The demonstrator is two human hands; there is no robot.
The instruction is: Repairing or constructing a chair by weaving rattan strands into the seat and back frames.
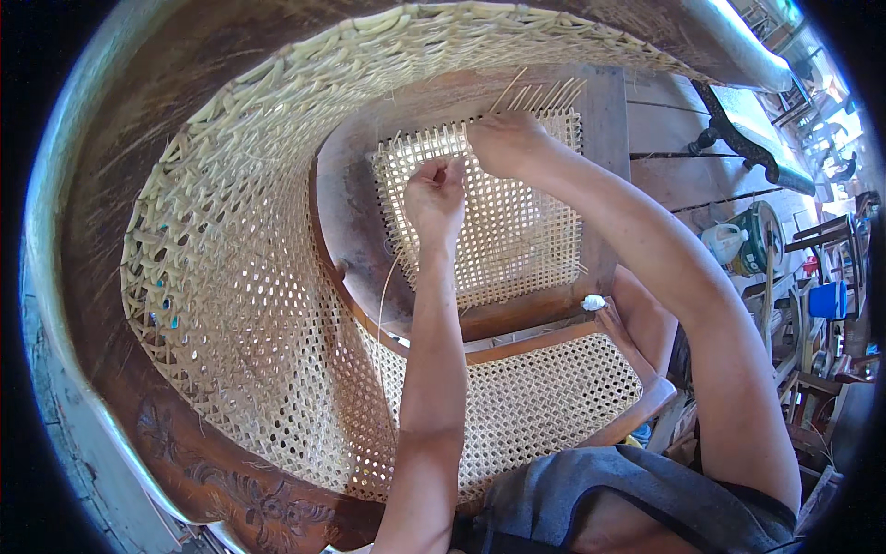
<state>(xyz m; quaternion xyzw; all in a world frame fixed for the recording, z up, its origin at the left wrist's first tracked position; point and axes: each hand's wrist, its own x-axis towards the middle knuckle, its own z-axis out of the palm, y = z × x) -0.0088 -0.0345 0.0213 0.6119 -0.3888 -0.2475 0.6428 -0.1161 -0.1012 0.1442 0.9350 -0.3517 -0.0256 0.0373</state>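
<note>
A square woven cane panel (503, 240) fills the opening of a curved wooden seat frame (355, 194). My left hand (434, 201) is over the panel's upper left part, its thumb and fingers pinched together; anything between them is too small to make out. Up at the far edge my right hand (506, 145) is closed, its fingertips hidden against the weave. Loose cane ends (554, 95) stick out beyond that edge, to the right of my right hand. A long cane strand (381, 309) hangs in a curve beside my left forearm.
A large curved cane back (221, 268) inside a carved wooden frame (101, 360) wraps around the left and far sides. Nearer lies another woven cane panel (544, 397). A white wad (593, 302) sits by its corner. Rightward are a dark green bucket (761, 238) and blue container (828, 300).
</note>
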